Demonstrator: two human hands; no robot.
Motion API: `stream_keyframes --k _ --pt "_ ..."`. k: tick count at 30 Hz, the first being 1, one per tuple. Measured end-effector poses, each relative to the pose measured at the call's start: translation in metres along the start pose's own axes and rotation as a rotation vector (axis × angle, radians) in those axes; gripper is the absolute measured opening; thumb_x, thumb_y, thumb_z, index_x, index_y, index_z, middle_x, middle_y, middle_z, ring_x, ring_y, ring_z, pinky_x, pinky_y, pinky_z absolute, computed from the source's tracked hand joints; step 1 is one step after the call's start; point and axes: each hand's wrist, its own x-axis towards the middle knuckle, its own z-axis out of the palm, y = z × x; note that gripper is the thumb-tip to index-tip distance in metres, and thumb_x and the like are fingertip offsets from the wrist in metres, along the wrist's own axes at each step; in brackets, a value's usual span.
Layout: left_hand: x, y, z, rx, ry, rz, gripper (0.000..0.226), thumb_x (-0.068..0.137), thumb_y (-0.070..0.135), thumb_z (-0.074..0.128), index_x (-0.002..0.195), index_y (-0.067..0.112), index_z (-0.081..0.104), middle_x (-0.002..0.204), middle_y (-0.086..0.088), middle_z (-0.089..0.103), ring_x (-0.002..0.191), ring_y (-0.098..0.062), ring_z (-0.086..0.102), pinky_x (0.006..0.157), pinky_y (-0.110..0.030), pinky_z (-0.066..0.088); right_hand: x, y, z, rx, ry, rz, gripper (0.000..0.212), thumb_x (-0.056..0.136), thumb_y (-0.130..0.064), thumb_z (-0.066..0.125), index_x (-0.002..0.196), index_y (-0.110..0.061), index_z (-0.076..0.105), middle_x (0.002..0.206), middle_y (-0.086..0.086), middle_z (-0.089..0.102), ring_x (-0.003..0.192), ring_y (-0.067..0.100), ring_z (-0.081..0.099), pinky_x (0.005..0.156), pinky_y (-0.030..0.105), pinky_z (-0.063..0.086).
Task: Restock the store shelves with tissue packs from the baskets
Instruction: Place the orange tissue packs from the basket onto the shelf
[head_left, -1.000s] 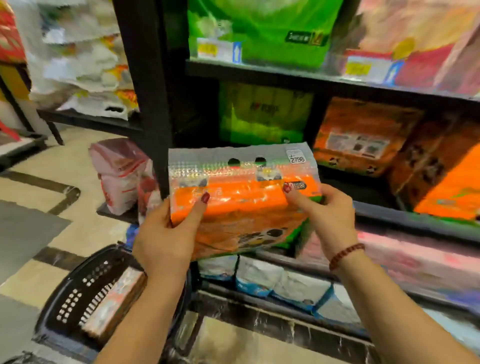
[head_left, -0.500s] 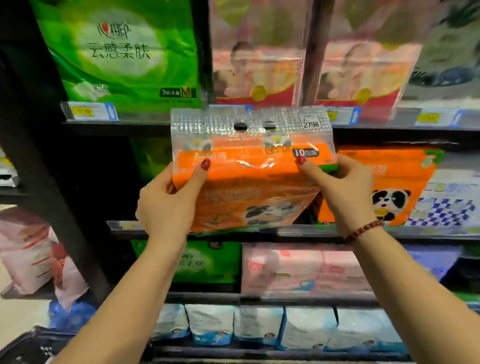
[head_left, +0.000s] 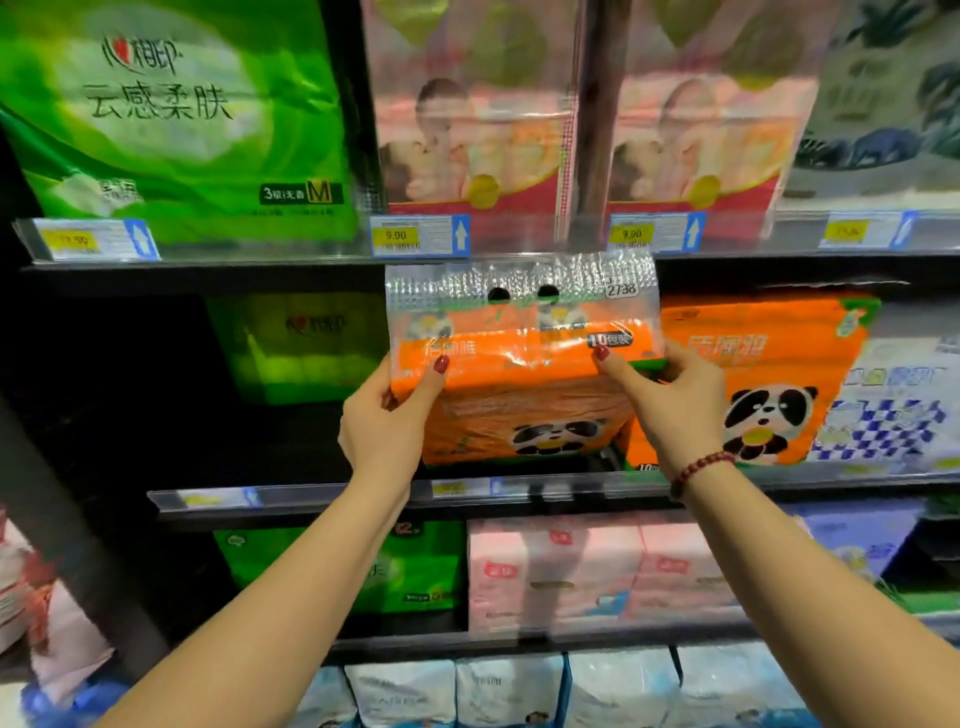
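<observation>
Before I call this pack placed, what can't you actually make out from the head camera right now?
Head view, whether the orange tissue pack rests on the shelf: its bottom edge ends in shadow above the rail.
Head view, how the left hand and right hand grip behind it: the pack covers that.
Head view, price label below the pack: blurred.
Baskets: outside the frame.
</observation>
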Motion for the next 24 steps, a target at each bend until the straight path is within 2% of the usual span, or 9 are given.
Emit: stream_keyframes --k 5,8,10,13,16,19,21,23,24 --pt "0.017 -0.017 0.019 0.101 0.012 0.035 0.039 0.071 0.075 0.059 0.093 0.045 0.070 0.071 0.031 0.066 0.069 0.018 0.057 0.065 -0.020 0.038 0.015 0.026 0.011 -0.002 0.045 0.051 0.054 0.061 -0.063 0.073 0.079 -0.013 0.068 0.078 0.008 0.071 0.080 0.030 0.067 0.076 0.053 0.055" --pt "0.031 -0.018 0.030 0.215 0.020 0.095 0.037 0.076 0.076 0.052 0.084 0.043 0.067 0.067 0.035 0.061 0.070 0.019 0.054 0.063 -0.019 0.035 0.025 0.036 0.020 -0.019 0.129 0.042 0.050 0.065 -0.063 0.072 0.078 -0.015 0.067 0.073 0.003 0.069 0.073 0.025 0.066 0.070 0.041 0.056" --pt "0.040 -0.020 0.034 0.267 0.036 0.106 0.037 0.079 0.076 0.049 0.074 0.042 0.061 0.063 0.033 0.059 0.067 0.018 0.053 0.061 -0.020 0.034 0.031 0.040 0.031 -0.049 0.196 0.016 0.041 0.070 -0.061 0.071 0.078 -0.021 0.064 0.070 -0.006 0.064 0.066 0.013 0.059 0.063 0.032 0.049" --pt "0.052 -0.032 0.038 0.288 0.003 0.086 0.032 0.082 0.069 0.052 0.082 0.039 0.062 0.066 0.025 0.063 0.066 0.014 0.055 0.065 -0.023 0.042 0.040 0.046 0.050 -0.051 0.236 0.047 0.046 0.077 -0.058 0.066 0.102 -0.019 0.063 0.086 -0.011 0.061 0.075 0.001 0.056 0.073 0.027 0.051" --pt "0.057 -0.049 0.039 0.225 -0.084 0.055 0.029 0.085 0.052 0.064 0.109 0.036 0.062 0.091 0.018 0.069 0.087 0.002 0.062 0.088 -0.037 0.053 0.046 0.058 0.061 -0.115 0.209 0.066 0.066 0.080 -0.052 0.068 0.133 -0.020 0.047 0.117 -0.004 0.058 0.109 0.014 0.054 0.093 0.030 0.044" --pt "0.059 -0.060 0.039 0.216 -0.158 0.138 0.067 0.081 0.034 0.075 0.139 0.038 0.041 0.114 0.015 0.064 0.108 -0.009 0.058 0.097 -0.036 0.048 0.042 0.072 0.068 -0.211 0.109 -0.005 0.108 0.072 -0.043 0.078 0.152 -0.019 0.010 0.155 0.007 0.026 0.142 0.019 0.025 0.110 0.030 0.024" --pt "0.056 -0.068 0.041 0.244 -0.233 0.186 0.106 0.075 0.026 0.081 0.147 0.052 0.007 0.136 0.013 0.049 0.124 -0.008 0.047 0.101 -0.029 0.039 0.037 0.085 0.071 -0.333 0.025 -0.123 0.124 0.066 -0.038 0.084 0.152 -0.023 -0.004 0.161 0.006 0.003 0.146 0.013 0.001 0.113 0.027 0.009" --pt "0.052 -0.078 0.043 0.346 -0.311 0.245 0.128 0.070 0.022 0.085 0.137 0.064 -0.015 0.159 0.006 0.015 0.138 -0.006 0.021 0.104 -0.027 0.027 0.033 0.101 0.072 -0.477 -0.042 -0.205 0.131 0.062 -0.035 0.087 0.150 -0.035 -0.010 0.160 0.003 -0.015 0.143 0.011 -0.011 0.112 0.030 0.006" --pt "0.053 -0.084 0.044 0.418 -0.347 0.289 0.131 0.068 0.021 0.086 0.133 0.068 -0.018 0.159 0.007 -0.004 0.137 -0.003 0.010 0.104 -0.026 0.024 0.032 0.108 0.072 -0.532 -0.070 -0.236 0.133 0.061 -0.035 0.088 0.148 -0.041 -0.012 0.157 -0.001 -0.023 0.143 0.014 -0.013 0.111 0.032 0.009"
